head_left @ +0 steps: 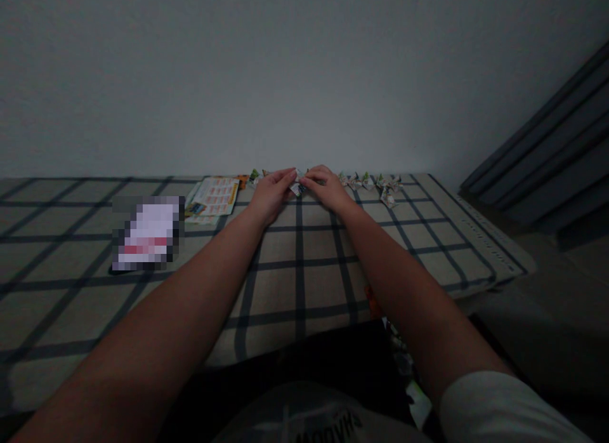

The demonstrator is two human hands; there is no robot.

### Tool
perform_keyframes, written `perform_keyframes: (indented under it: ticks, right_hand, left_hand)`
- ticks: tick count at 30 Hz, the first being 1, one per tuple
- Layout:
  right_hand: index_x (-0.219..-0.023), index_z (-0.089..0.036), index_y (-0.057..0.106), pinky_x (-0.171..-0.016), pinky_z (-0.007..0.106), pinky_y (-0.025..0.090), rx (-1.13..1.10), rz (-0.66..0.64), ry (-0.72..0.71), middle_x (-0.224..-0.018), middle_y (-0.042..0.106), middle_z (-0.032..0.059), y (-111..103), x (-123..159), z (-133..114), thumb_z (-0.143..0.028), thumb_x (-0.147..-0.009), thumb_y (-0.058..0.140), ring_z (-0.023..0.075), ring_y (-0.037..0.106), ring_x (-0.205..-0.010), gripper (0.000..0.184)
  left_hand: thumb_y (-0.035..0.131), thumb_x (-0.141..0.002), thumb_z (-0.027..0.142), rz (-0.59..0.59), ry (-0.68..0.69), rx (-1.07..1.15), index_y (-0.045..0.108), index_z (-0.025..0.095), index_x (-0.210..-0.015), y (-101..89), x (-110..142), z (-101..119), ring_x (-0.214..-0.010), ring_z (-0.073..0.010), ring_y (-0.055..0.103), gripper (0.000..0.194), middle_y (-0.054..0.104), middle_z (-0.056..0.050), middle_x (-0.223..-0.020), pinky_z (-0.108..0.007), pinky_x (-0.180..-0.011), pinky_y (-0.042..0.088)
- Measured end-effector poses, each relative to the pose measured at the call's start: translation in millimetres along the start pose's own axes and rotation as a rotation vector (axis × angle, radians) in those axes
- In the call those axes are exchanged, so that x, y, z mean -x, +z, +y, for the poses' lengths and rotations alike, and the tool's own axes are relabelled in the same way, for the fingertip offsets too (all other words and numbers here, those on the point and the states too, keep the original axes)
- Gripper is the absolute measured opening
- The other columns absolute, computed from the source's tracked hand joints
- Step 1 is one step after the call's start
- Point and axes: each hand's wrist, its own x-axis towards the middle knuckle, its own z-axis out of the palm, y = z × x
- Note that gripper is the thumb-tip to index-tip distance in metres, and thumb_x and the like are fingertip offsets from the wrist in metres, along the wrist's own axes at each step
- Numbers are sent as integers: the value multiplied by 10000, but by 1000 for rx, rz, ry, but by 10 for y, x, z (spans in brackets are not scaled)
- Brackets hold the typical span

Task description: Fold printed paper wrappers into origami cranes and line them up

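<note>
As we look down from the head view, the fingers of our left hand [272, 194] and right hand [329, 188] pinch a small folded paper [297, 188] between them, over the checked cloth [321, 281] near the wall [304, 81]. Its long axis seems to run from the wall toward us, one pointed end nearest us. We cannot tell whether a container holds the colourful pieces [419, 402] at lower right.

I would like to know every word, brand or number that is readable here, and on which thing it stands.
No text can be read with certainty.
Shirt: dark lettering, cut off by the bottom edge, unclear.
Checked cloth, right border: letter-like marks, too blurred.
Printed sheets: print too small.
Pixelated object: nothing legible.
Held paper piece: marks too small.
</note>
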Motion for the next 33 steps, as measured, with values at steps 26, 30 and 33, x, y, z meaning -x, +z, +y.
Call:
perform_keyframes:
  ticks: [26,30,33]
  right_hand:
    - [-925,-170,785,-874,311,502,-175,-46,164,-921,766,48,-30,4,-29,-382,-867,701,178,676,-883,236]
    - [-894,-185,793,-888,327,500,-139,-62,136,-932,773,53,-52,16,-65,-335,-860,709,187,680,-885,175]
    - [-877,-198,792,-890,340,499,-98,-66,144,-931,770,55,-69,21,-106,-331,-868,705,194,674,-885,159]
  left_hand:
    - [825,-693,315,69,-20,64,715,155,-813,-5,-30,0,-704,-126,621,229,699,-28,-800,-233,-623,467]
    - [865,-672,393,58,15,-6,754,165,-874,-8,-26,-8,-681,-113,598,325,720,-34,-831,-223,-586,421]
    - [890,-644,431,49,41,-17,770,167,-924,-11,-21,-14,-723,-129,626,403,743,-51,-873,-245,-654,462]
